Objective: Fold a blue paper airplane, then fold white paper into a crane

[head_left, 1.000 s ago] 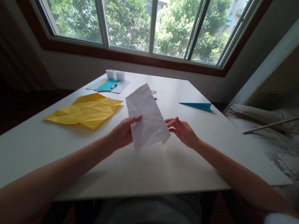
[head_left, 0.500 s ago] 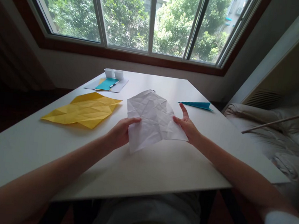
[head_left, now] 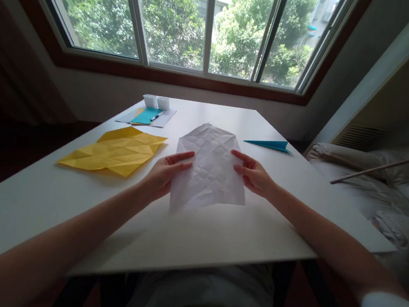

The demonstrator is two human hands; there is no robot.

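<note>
Holding creased white paper point(head_left: 210, 164) above the tabletop point(head_left: 254, 238) inside its near edge, left hand point(head_left: 161, 173) and right hand point(head_left: 256, 177) are pinching opposite sides, fingers nearly closed, yellow paper point(head_left: 116, 153) lying by the left edge.

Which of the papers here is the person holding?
The creased white sheet, held between left hand and right hand; the creased yellow sheet and blue folded paper lie on the table.

Near tabletop point(head_left: 198, 241) open between forearms point(head_left: 104, 218); white sheet point(head_left: 210, 169) blocks middle, yellow sheet point(head_left: 116, 151) left, blue paper point(head_left: 274, 144) right.
</note>
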